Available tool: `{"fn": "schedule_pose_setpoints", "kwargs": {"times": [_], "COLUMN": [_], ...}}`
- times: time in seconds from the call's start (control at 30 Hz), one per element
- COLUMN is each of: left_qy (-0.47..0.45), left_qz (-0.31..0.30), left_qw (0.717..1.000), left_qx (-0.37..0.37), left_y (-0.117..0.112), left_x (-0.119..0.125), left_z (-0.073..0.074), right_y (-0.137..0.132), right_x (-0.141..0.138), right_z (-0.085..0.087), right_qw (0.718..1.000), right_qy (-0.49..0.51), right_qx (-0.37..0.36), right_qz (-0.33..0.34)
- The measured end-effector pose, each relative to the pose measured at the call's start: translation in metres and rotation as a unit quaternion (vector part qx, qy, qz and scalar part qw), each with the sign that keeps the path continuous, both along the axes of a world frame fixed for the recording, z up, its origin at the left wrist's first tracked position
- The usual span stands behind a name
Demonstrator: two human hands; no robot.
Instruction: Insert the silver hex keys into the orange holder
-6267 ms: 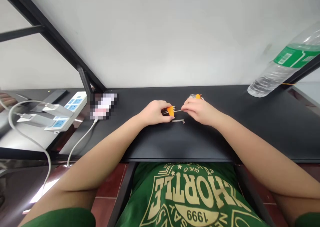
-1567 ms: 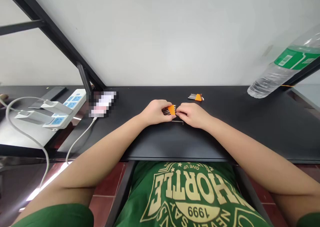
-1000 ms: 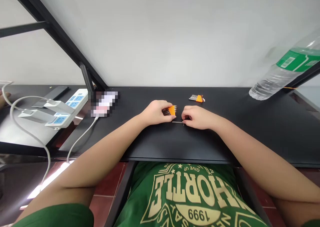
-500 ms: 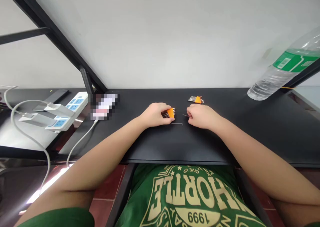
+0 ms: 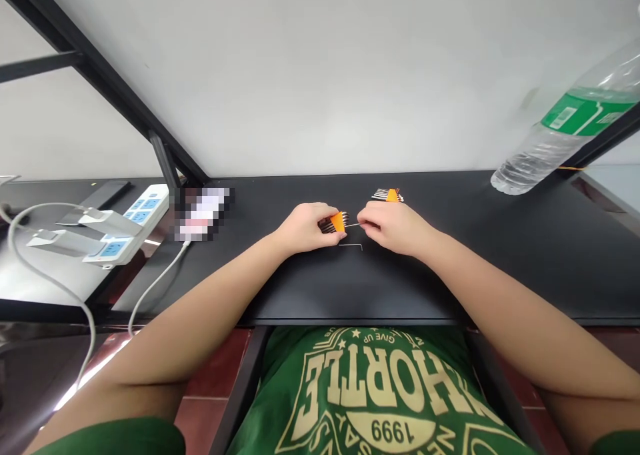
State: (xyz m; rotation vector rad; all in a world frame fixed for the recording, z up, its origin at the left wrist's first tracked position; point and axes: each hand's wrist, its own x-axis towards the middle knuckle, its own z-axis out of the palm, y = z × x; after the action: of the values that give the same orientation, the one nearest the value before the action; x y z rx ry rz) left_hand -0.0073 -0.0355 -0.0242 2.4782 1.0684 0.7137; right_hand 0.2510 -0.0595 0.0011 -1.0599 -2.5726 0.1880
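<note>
Between the thumb and fingers of my left hand (image 5: 306,228) is an orange hex key holder (image 5: 339,222) with several dark keys through it. My right hand (image 5: 393,227) pinches a thin hex key (image 5: 353,225), whose free end points left and reaches the holder's right side. Whether its tip is inside a slot is too small to tell. Just below the holder, a loose L-shaped hex key (image 5: 351,245) lies on the black table (image 5: 350,288). Behind my right hand rests a second orange holder (image 5: 393,195) filled with hex keys.
A clear water bottle (image 5: 533,155) with a green label stands at the right by the wall. To the left lie a blurred-out phone (image 5: 203,215) on a white cable and a white power strip (image 5: 127,225) with chargers plugged in. A black metal frame (image 5: 120,95) rises behind them.
My right hand has moved left, bringing its hex key up to the holder in my left hand. The left hand keeps its grip. The whole view has shifted slightly.
</note>
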Motion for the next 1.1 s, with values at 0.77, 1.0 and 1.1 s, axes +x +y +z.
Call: {"fn": "schedule_pose_setpoints", "kwargs": {"times": [0.77,1.0,1.1], "left_qy": [0.024,-0.002,-0.009], "left_qz": [-0.040,-0.002,0.001], "left_qw": [0.999,1.000,1.000], "left_qx": [0.021,0.004,-0.001], "left_y": [-0.005,0.000,0.002], "left_x": [0.004,-0.001,-0.003], "left_z": [0.000,-0.001,0.000], "right_y": [-0.010,-0.004,-0.001], "right_x": [-0.015,-0.013,-0.011], "right_z": [-0.005,-0.010,-0.009], "right_qw": [0.997,0.990,0.988], "right_qy": [-0.074,0.099,0.113], "right_qx": [0.002,-0.096,-0.096], "right_qz": [0.026,-0.010,-0.031]}}
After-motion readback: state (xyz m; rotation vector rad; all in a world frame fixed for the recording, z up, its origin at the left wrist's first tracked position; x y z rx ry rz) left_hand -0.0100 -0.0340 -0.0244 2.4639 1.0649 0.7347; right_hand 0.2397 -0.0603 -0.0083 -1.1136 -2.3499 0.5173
